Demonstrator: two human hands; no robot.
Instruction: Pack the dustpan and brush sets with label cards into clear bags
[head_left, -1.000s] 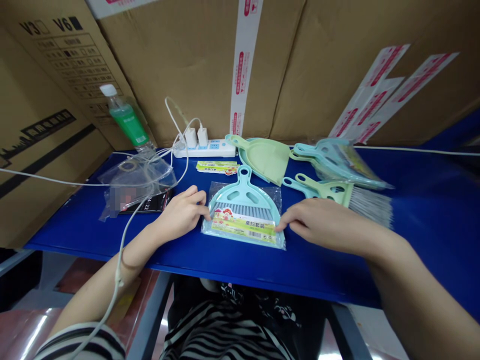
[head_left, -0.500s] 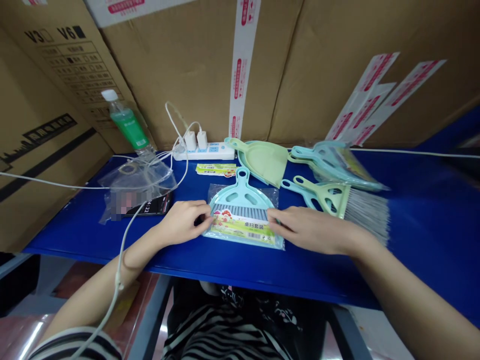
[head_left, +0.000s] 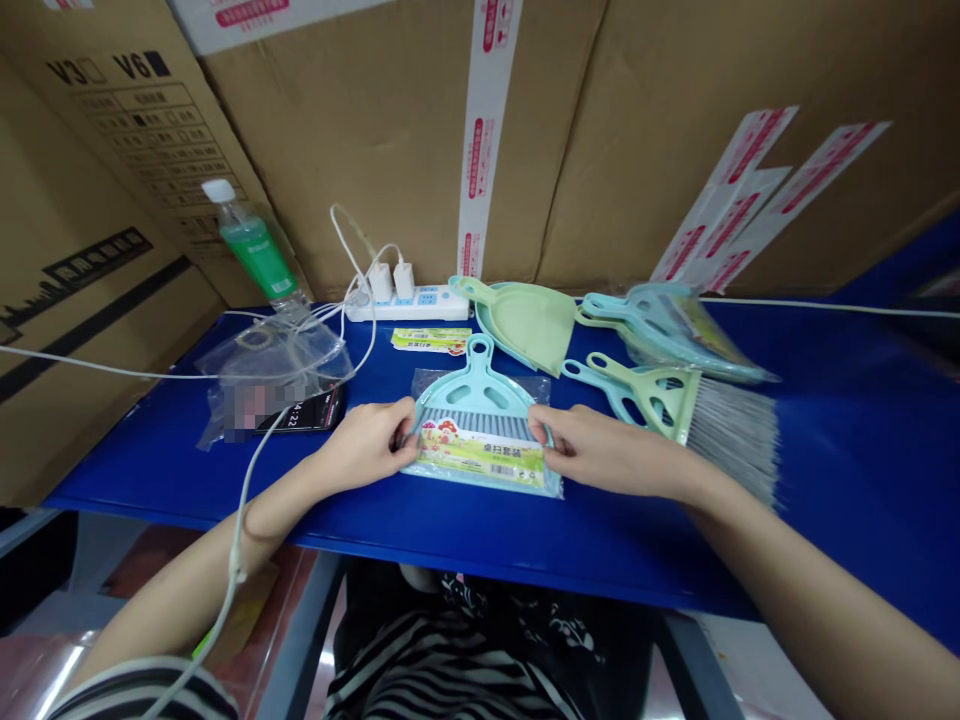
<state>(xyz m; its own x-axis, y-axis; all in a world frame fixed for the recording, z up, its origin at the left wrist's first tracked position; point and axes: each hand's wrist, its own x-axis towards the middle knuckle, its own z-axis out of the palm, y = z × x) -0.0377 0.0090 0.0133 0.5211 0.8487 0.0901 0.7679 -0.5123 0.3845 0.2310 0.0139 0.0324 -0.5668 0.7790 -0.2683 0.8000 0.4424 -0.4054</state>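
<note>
In front of me a light-blue dustpan and brush set [head_left: 480, 398] lies on the blue table, its round-holed handle pointing away. A clear bag wraps its pan, and a yellow-green printed label [head_left: 480, 458] with red mushrooms crosses it below the grey-blue bristles. My left hand [head_left: 375, 438] pinches the set's left edge, thumb and fingers closed on it. At the opposite edge my right hand [head_left: 581, 445] grips the bag and pan with curled fingers. Some of the fingertips are hidden under the rim.
Green and blue dustpans [head_left: 529, 320] lie behind the set. To the right are loose hand brushes [head_left: 675, 400] and a bagged set [head_left: 667, 325]. A loose label [head_left: 431, 340], power strip [head_left: 409, 302], bottle [head_left: 259, 250], phone [head_left: 307, 412] and cables surround it. Cardboard [head_left: 375, 130] walls the back.
The dustpan set has shifted slightly to the left, with both hands moving along. The right fingers are more curled at its edge than before.
</note>
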